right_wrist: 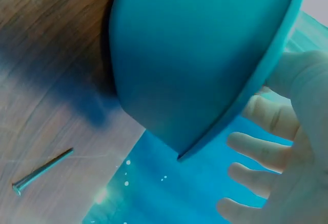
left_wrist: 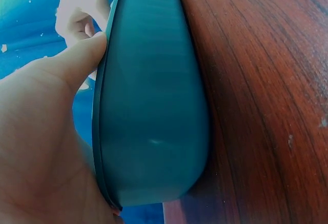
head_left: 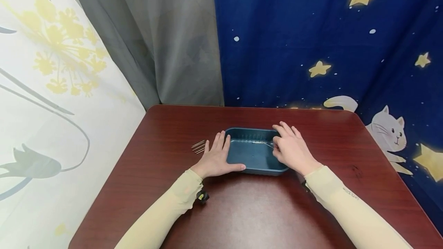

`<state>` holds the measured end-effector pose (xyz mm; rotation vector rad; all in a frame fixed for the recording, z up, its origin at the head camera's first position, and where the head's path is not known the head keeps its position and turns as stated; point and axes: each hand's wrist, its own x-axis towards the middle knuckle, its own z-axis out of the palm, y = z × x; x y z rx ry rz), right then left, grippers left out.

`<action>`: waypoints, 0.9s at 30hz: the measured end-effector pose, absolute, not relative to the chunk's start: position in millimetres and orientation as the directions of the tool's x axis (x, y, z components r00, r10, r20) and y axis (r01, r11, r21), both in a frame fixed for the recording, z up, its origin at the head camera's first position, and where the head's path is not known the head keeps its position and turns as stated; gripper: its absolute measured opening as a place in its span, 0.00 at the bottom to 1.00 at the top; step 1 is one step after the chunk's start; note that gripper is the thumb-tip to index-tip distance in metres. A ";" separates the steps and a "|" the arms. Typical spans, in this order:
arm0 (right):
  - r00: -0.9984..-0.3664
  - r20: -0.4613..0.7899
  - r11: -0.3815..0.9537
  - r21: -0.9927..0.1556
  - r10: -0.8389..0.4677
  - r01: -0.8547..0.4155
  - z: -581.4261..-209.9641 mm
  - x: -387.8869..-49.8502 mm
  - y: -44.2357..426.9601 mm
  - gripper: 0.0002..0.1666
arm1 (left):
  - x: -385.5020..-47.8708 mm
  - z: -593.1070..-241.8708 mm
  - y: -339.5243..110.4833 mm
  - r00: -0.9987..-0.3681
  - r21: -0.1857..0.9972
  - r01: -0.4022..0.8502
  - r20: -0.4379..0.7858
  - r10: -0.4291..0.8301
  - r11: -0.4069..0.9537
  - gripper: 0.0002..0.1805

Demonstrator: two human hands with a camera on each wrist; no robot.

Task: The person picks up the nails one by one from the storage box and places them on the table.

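Note:
A dark teal plastic tray (head_left: 254, 156) sits on the table between both hands. My left hand (head_left: 216, 160) rests on its left rim, fingers spread and straight, thumb (left_wrist: 89, 49) against the near rim. Over the right end is my right hand (head_left: 294, 149), thumb and index finger pinching a thin silvery nail (head_left: 268, 145) that slants into the tray. In the right wrist view the tray wall hides what the fingertips hold. A small bright streak shows on the tray floor, too small to tell. Several nails (head_left: 198, 147) lie left of the tray.
A single nail (right_wrist: 42, 171) lies on the table in the right wrist view. The reddish-brown table (head_left: 242, 218) backs onto a grey curtain (head_left: 187, 41) and a blue star-patterned curtain (head_left: 277, 49). A white patterned cloth (head_left: 52, 126) hangs at left.

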<state>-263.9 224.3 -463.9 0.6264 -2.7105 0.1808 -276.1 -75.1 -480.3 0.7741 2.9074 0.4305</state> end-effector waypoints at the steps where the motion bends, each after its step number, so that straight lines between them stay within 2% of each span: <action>1: -0.841 0.366 0.893 -0.054 -0.398 -0.447 -462.9 -263.3 225.2 0.13 | -276.0 -480.3 -75.2 -0.866 0.293 0.470 -0.027 0.499 0.833 0.70; 27: -0.847 0.455 0.920 -0.133 -0.275 -0.370 -455.5 -254.2 270.5 0.10 | -275.6 -481.9 -75.5 -0.864 0.298 0.476 -0.019 0.503 0.828 0.69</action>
